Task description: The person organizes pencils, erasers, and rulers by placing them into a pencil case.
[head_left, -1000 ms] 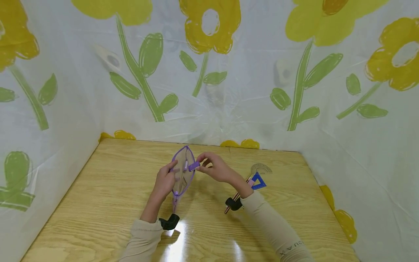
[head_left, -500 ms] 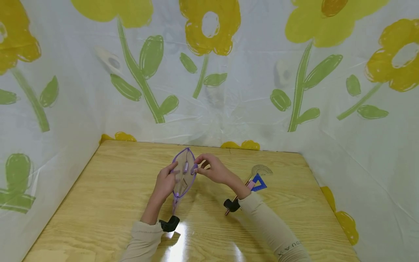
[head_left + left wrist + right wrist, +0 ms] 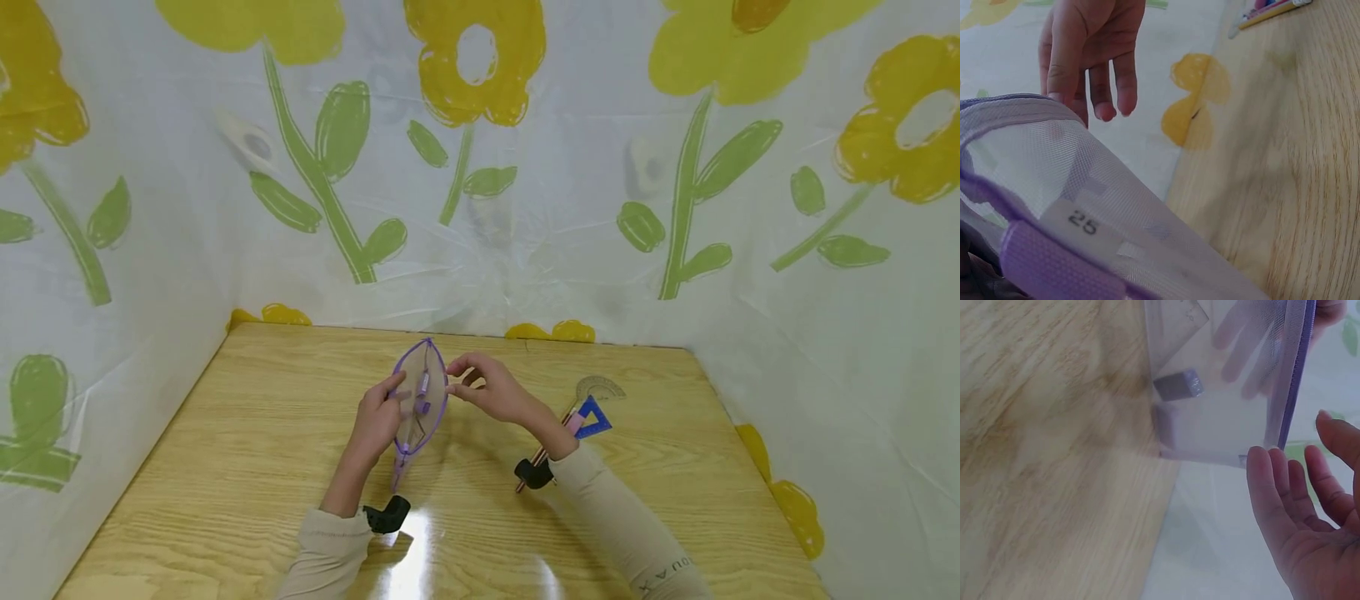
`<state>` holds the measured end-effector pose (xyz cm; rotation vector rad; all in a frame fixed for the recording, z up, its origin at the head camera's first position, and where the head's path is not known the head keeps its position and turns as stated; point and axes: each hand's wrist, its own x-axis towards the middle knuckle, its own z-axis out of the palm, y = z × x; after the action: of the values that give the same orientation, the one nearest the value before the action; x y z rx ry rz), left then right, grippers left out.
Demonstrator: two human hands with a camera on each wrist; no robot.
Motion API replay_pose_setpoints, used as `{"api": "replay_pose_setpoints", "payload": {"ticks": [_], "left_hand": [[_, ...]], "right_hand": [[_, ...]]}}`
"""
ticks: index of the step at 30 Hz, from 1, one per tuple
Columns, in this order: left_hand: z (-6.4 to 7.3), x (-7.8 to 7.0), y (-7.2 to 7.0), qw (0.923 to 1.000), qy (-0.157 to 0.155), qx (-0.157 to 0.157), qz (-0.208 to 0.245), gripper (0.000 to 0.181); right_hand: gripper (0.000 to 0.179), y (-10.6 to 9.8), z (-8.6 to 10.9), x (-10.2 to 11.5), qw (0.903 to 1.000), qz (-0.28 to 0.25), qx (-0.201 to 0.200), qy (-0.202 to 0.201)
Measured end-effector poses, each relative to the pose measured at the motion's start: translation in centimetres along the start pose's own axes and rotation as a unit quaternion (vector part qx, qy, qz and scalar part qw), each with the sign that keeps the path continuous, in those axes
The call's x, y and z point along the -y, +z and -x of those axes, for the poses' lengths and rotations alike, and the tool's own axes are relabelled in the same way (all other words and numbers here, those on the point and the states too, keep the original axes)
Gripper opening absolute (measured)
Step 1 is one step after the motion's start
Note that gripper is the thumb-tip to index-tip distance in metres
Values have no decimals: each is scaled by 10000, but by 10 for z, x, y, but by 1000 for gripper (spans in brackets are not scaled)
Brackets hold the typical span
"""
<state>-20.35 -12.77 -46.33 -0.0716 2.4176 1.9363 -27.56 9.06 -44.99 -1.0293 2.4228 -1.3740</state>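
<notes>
A translucent mesh zip pouch (image 3: 412,383) with purple edging stands gaping upward on its base in the middle of the table. My left hand (image 3: 378,417) grips its left side, thumb at the rim, fingers showing through the mesh in the right wrist view. Inside lie a small purple block (image 3: 1177,385), resembling an eraser, a second lilac piece (image 3: 424,383) and a clear set square (image 3: 1179,325). My right hand (image 3: 1304,525) is at the opposite rim with fingers loosely bent and apart, holding nothing; its fingertips lie at or against the pouch edge.
On the table's right lie a clear protractor (image 3: 600,387), a blue set square (image 3: 595,417) and several pencils (image 3: 537,457), partly hidden by my right wrist. Flower-printed white cloth (image 3: 525,250) walls the back and sides of the wooden table (image 3: 262,450).
The purple block has left my right fingers and dropped into the pouch, beside the lilac piece. My right hand stays at the rim. My left hand keeps its grip.
</notes>
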Motion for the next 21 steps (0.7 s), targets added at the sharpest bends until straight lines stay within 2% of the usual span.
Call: {"api": "replay_pose_setpoints", "payload": {"ticks": [7, 14, 21], "left_hand": [[-2, 2, -1, 10000, 33, 2, -18, 55], [-2, 2, -1, 9998, 41, -29, -167, 54], [-2, 1, -1, 9999, 8, -28, -139, 55]], "right_hand": [[26, 2, 6, -5, 9996, -236, -105, 63], [28, 5, 10, -7, 9988, -409, -238, -95], [30, 6, 17, -10, 9971, -694, -319, 11]]}}
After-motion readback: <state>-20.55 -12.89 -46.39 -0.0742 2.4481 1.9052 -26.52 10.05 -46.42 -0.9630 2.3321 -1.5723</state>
